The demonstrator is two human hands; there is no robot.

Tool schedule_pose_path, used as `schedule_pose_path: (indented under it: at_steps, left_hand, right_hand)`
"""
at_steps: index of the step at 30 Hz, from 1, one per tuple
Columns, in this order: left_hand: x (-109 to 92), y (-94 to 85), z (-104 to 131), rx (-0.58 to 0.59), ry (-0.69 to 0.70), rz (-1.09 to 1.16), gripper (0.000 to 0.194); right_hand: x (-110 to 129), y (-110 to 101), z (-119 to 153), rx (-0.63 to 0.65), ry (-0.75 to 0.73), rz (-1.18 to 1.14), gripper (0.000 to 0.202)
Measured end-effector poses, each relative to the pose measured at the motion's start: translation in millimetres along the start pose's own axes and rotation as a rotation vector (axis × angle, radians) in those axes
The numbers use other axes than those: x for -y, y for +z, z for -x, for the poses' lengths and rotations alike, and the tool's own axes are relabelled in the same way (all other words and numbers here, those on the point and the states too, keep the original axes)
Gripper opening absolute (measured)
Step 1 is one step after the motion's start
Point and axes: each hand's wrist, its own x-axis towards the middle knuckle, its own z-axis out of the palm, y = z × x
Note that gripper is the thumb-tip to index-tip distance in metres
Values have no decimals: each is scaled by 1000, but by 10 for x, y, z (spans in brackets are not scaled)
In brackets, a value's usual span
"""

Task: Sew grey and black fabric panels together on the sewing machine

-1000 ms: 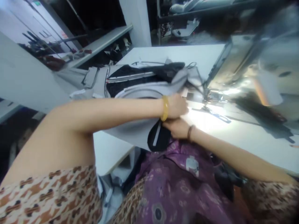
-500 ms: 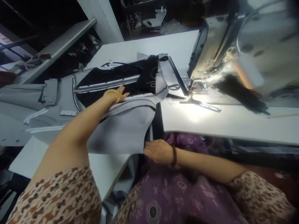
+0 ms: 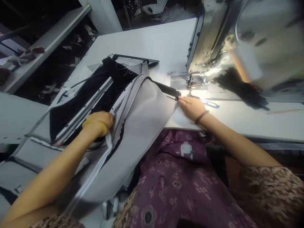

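Note:
A large grey and black sewn cover with pale seam strips lies across the white table and hangs over its front edge. My left hand, a yellow bangle at its wrist, is closed around the cover's raised seam at the left. With fingers pinched together, my right hand grips the cover's right corner, where a stiff black strip runs along the edge. That corner is just short of the sewing machine's needle area. The underside of the cover is hidden.
The lit sewing machine stands at the right. On its bed lies a bundle of black strips, and a slotted metal guide sits near the needle. A shelf with scraps runs along the left.
My right hand has risen from the table's front edge to near the needle, bringing the cover's corner along. My left hand has moved down and left and closed on the seam; the cover has turned.

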Motion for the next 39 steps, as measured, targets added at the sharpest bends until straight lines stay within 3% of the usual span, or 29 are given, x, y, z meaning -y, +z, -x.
schedule_pose_path:
  at_steps: [2, 5, 8, 11, 14, 17, 19, 21, 23, 25, 28, 30, 33, 37, 39]
  left_hand:
    - [-249, -212, 86, -135, -22, -79, 48]
    - [-757, -513, 9, -289, 201, -94, 50]
    - [-1267, -650, -261, -281, 434, -27, 39]
    - [-1576, -598, -598, -176, 610, -75, 39]
    - [-1632, -472, -874, -107, 637, -75, 48]
    - [-1595, -391, -1004, -90, 659, -70, 50]
    - [-1600, -376, -1032, -103, 700, -104, 47]
    - [-1623, -402, -1043, -124, 730, -170, 40]
    - [-1636, -497, -1034, -86, 760, -238, 32]
    - [-1630, -684, -979, -20, 749, -241, 32]
    - [-1653, -1020, -820, -59, 716, -33, 35]
    - [-1745, -1110, -739, -100, 780, 190, 34]
    - [-1973, -874, -788, -20, 854, 477, 31]
    - [-2157, -321, -1075, 55, 735, 610, 29]
    - [-2148, -174, -1191, 25, 759, 615, 29]
  right_hand:
    - [-83, -25, 172, -57, 57, 43, 38]
    - [-328, -89, 503, -113, 177, 140, 34]
    - [-491, -105, 774, -157, 305, 243, 31]
    - [-226, 3, 921, -289, 168, 217, 29]
    - [422, 195, 953, -334, -219, -8, 27]
    - [1044, 309, 899, -301, -374, -280, 32]
    - [1309, 286, 836, -143, -330, -530, 57]
    - [1476, 208, 768, 81, -176, -816, 69]
    - [1606, 123, 688, 225, 10, -1107, 51]
    - [1731, 73, 568, 247, 152, -1379, 35]
    - [1871, 84, 276, 299, 231, -1709, 36]
    - [1888, 136, 69, 386, 197, -1893, 38]
    - [1755, 242, -14, 449, 101, -2031, 40]
    - [1304, 250, 471, 551, -120, -1716, 41]
    - [1018, 134, 723, 374, -29, -1505, 38]
